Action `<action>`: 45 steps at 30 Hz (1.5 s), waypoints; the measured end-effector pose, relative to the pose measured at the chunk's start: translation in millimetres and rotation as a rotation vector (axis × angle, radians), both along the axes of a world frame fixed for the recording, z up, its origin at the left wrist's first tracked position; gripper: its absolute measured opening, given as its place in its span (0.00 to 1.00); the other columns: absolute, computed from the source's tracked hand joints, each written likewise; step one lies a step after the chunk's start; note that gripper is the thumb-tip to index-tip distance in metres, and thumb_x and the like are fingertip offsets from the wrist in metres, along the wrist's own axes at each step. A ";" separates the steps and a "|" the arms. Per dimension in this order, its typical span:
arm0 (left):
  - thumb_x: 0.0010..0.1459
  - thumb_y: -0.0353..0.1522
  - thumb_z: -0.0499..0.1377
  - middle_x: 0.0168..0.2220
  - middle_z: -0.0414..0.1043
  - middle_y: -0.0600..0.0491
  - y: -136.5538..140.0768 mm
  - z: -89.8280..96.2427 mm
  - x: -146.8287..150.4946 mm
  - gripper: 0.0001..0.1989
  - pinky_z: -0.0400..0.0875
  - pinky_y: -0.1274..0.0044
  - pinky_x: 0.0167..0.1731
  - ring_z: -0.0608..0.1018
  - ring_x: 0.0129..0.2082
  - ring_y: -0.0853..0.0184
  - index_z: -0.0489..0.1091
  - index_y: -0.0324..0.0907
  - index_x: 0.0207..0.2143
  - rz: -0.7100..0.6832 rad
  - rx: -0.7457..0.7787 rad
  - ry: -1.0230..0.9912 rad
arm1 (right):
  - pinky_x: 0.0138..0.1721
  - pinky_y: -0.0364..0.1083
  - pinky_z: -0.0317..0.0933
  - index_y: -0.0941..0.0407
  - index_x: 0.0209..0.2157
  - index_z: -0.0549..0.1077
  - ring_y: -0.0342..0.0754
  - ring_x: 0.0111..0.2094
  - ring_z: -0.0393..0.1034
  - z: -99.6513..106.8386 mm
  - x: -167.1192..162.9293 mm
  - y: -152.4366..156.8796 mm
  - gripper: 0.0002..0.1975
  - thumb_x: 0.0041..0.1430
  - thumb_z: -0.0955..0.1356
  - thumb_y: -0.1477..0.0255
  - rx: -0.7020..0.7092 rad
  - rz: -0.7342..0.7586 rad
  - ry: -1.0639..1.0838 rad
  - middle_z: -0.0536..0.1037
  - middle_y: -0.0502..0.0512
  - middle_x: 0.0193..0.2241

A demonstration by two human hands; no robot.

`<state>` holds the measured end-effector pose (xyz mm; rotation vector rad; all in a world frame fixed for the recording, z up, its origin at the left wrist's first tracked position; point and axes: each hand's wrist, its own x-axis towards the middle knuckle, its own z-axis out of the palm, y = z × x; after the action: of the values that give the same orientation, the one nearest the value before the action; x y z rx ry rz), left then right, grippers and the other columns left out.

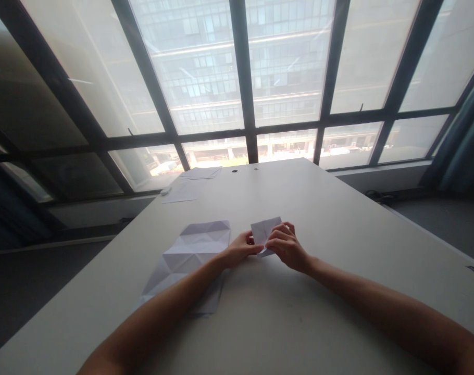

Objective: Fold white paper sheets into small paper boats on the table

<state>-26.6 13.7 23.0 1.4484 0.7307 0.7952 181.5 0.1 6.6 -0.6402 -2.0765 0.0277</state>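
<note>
A small folded piece of white paper is held up between my two hands, just above the table. My left hand pinches its lower left edge, thumb in front and fingers behind. At its right side my right hand grips the paper, with the fingers curled over the front. Part of the paper is hidden behind the right fingers. To the left lies a larger creased sheet of paper, partly covered by my left forearm.
The white table stretches away toward a wall of dark-framed windows. Several flat paper sheets lie at its far left edge, beside a small crumpled white object. A dark round hole shows near the far end.
</note>
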 end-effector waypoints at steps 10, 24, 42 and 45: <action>0.45 0.37 0.71 0.33 0.74 0.48 -3.5 -1.9 -0.7 0.24 0.62 0.80 0.26 0.73 0.29 0.67 0.73 0.33 0.42 -0.021 -0.031 0.062 | 0.57 0.56 0.47 0.47 0.33 0.77 0.50 0.46 0.66 2.7 2.9 -6.7 0.09 0.64 0.66 0.73 0.052 0.037 -0.048 0.79 0.48 0.33; 0.42 0.35 0.73 0.39 0.76 0.44 -7.7 0.2 7.0 0.29 0.70 0.74 0.35 0.78 0.37 0.59 0.71 0.36 0.48 0.040 0.044 -0.011 | 0.59 0.55 0.45 0.49 0.33 0.75 0.48 0.45 0.68 1.8 -2.1 -4.6 0.07 0.65 0.66 0.71 -0.025 -0.006 -0.024 0.78 0.48 0.31; 0.54 0.38 0.67 0.44 0.75 0.44 -1.1 -8.2 0.8 0.24 0.74 0.69 0.42 0.77 0.42 0.60 0.71 0.40 0.52 0.073 -0.116 -0.113 | 0.55 0.58 0.51 0.49 0.47 0.71 0.57 0.51 0.63 -6.3 -4.7 4.1 0.17 0.55 0.72 0.73 -0.140 -0.290 0.094 0.73 0.56 0.47; 0.55 0.38 0.66 0.45 0.74 0.44 1.6 -10.8 -0.2 0.21 0.75 0.69 0.41 0.77 0.42 0.60 0.73 0.39 0.50 0.104 -0.145 -0.134 | 0.55 0.61 0.52 0.49 0.52 0.69 0.60 0.55 0.60 -9.0 -4.1 6.3 0.22 0.54 0.72 0.70 -0.167 -0.364 0.154 0.68 0.59 0.53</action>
<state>-26.8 15.3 12.2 1.2233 0.7495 0.8921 177.3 6.4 -2.4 -1.0764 -1.7967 0.0406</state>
